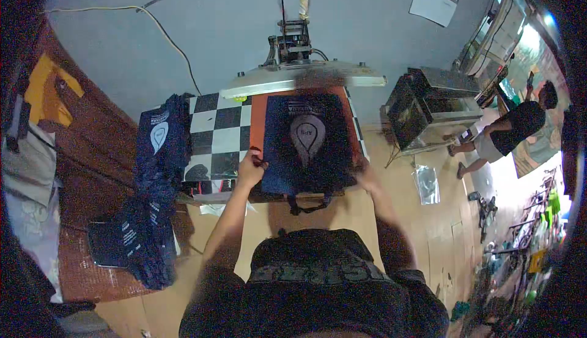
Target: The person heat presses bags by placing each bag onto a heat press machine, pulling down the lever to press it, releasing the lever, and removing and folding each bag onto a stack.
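Flanking a navy printed bag (307,145), my left hand (249,170) closes at an orange sheet (258,124); my right hand (365,176) blurs, its grip unclear.

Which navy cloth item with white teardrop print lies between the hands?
The bag on the orange sheet, dark handle showing; the other piece is bunched at left.

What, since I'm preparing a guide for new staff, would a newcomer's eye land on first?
Probably the dark blue bag with its pale teardrop emblem, near the centre, with the left hand and right hand at its sides. Next, perhaps, the wide metal plate just beyond it, and the black-and-white checkered surface to its left.
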Demonstrator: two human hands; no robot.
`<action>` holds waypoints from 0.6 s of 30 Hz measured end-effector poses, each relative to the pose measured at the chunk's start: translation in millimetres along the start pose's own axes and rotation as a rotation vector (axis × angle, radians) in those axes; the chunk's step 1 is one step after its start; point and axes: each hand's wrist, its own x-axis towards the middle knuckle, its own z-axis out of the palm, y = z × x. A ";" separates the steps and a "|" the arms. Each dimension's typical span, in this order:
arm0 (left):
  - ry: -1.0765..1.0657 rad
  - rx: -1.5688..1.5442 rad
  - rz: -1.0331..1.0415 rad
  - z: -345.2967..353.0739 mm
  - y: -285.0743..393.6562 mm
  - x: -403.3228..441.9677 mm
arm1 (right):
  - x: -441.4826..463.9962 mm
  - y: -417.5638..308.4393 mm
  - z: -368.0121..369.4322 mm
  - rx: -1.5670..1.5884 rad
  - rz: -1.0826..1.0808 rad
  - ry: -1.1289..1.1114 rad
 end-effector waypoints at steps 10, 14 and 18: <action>0.253 -0.057 0.165 12.3 -27.9 20.2 | 26.4 -19.9 -3.0 0.054 -0.168 0.044; 0.028 0.185 0.002 -10.1 -14.8 -21.8 | 12.0 15.1 -31.6 -0.002 -0.042 -0.062; -0.140 0.285 -0.004 9.7 -79.9 -43.1 | -19.0 2.8 -32.6 0.134 0.283 -0.170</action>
